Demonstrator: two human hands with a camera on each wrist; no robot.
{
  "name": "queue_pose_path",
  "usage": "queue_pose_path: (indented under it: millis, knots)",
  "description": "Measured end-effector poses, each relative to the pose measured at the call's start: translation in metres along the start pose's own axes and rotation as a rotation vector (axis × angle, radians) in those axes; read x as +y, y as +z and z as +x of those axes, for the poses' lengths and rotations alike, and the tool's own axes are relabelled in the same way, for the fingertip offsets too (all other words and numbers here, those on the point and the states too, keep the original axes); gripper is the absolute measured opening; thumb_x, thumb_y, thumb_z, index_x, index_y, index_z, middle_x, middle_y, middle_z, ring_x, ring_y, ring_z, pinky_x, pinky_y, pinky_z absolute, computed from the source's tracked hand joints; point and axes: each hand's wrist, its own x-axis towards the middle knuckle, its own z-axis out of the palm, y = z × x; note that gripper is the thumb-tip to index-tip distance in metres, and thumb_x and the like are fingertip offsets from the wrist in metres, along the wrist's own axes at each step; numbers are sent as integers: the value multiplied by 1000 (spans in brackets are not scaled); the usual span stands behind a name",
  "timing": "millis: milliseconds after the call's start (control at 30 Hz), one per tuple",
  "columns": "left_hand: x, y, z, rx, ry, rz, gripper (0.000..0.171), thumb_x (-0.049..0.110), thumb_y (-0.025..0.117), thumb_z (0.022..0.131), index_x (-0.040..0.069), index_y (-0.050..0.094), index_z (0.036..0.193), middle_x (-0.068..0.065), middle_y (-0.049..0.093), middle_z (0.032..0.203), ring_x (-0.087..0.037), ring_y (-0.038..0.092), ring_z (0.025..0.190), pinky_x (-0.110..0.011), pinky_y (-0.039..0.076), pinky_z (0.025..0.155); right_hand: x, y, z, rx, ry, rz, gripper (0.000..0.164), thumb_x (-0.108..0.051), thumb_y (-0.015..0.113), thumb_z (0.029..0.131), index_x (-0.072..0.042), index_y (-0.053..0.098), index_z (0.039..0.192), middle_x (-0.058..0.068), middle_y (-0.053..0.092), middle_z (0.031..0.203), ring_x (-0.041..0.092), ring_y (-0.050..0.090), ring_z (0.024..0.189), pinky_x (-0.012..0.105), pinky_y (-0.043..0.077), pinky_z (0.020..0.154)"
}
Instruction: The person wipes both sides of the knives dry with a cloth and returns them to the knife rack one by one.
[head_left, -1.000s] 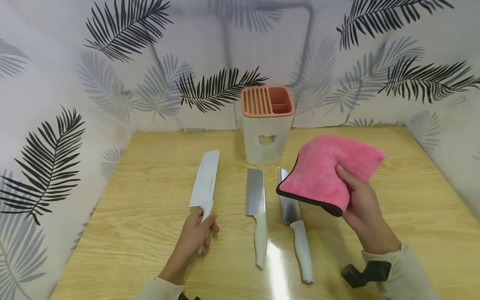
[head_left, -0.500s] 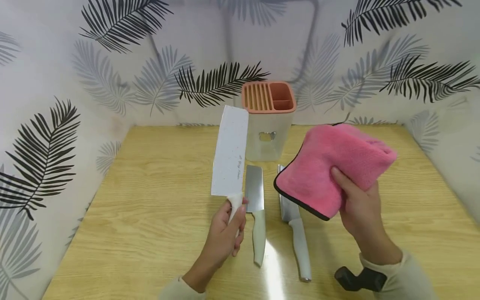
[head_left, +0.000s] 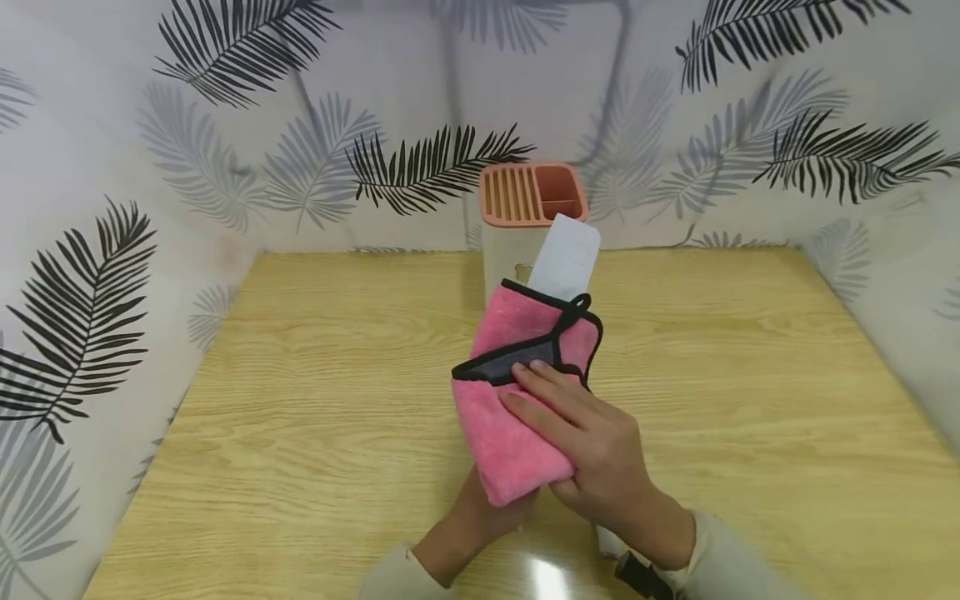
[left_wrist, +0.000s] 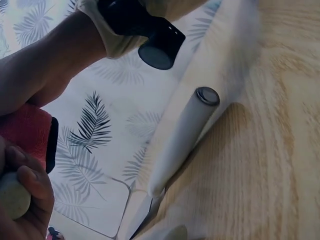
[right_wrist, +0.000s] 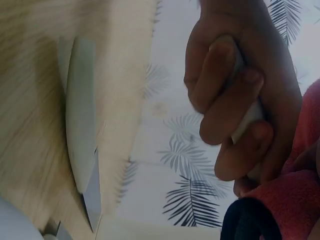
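Observation:
A cleaver's pale blade tip [head_left: 566, 257] pokes out past a folded pink cloth [head_left: 517, 433] with black edging. Curled round the cleaver's white handle [right_wrist: 248, 117] are the fingers of my left hand [head_left: 483, 508], mostly beneath the cloth in the head view. My right hand [head_left: 600, 450] holds the cloth over the blade, fingers lying across its top; the thumb is largely hidden. Most of the blade is covered by the cloth.
Behind the blade stands a cream knife block [head_left: 498, 250] with an orange slotted top. Two other knives lie on the wooden table [head_left: 337, 375]: one handle [left_wrist: 177, 142] shows in the left wrist view, another pale handle [right_wrist: 81, 115] in the right wrist view.
My left hand has lifted the cleaver and brought it right, to the middle. My right hand has moved left with the cloth, which now covers much of the blade.

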Motion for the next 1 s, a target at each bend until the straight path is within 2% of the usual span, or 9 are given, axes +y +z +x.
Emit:
queue_pose_path:
  millis: [167,267,333,400,600,767,833,900,1000]
  knots:
    - [4,3,-5,-30,-172,71,58,12,51,94,5,24,145,-5,42,143,-15,47,127,-30,44,102,6,-3,2,17,78,-6,27,-23,52,95,-9,69,111,8,70,112,23,66,105,25,46,100]
    - [6,4,-7,-35,-229,12,33,20,48,97,5,46,126,-1,62,104,-5,59,89,-22,51,77,12,-6,8,21,115,3,28,-22,54,94,-8,68,113,8,69,112,23,66,106,25,45,100]
    - [7,3,-8,-32,-234,-10,20,21,47,97,4,53,107,1,57,78,1,50,65,-16,46,58,17,-9,12,29,145,9,28,-21,55,93,-7,67,114,8,69,113,23,66,107,24,45,101]
    - [8,3,-9,-25,-222,-29,14,19,49,96,6,52,92,4,44,62,4,35,51,-13,35,45,24,-12,17,42,172,11,28,-17,56,91,-7,67,114,9,69,113,24,66,106,23,44,101]
    - [9,4,-9,-4,-200,19,10,15,54,92,6,52,90,2,49,64,6,38,52,-11,36,44,50,-22,27,117,242,20,30,-6,56,85,-9,69,112,8,70,110,24,68,100,16,44,98]
    - [10,4,-9,-64,-234,-10,10,16,54,92,7,52,88,1,49,65,4,39,52,-12,37,44,79,-31,31,171,361,-20,35,0,53,79,-10,71,107,8,72,102,17,68,86,10,45,84]
    - [10,4,-9,-103,-284,-79,11,18,53,93,7,53,91,1,50,69,3,41,55,-13,39,46,91,-35,33,209,455,-20,36,3,51,76,-9,72,102,8,73,95,8,64,77,9,44,75]
    - [10,3,-9,-142,-348,-158,14,20,52,95,6,54,95,0,50,74,2,42,57,-14,41,48,99,-41,38,289,570,9,26,5,51,76,-4,72,88,3,70,80,1,54,67,11,41,66]
    - [10,0,-7,-164,-449,-252,17,22,51,96,5,54,99,0,48,77,-1,43,61,-17,42,52,98,-54,50,495,688,119,13,2,59,80,-6,69,76,-5,62,71,1,50,64,15,43,63]
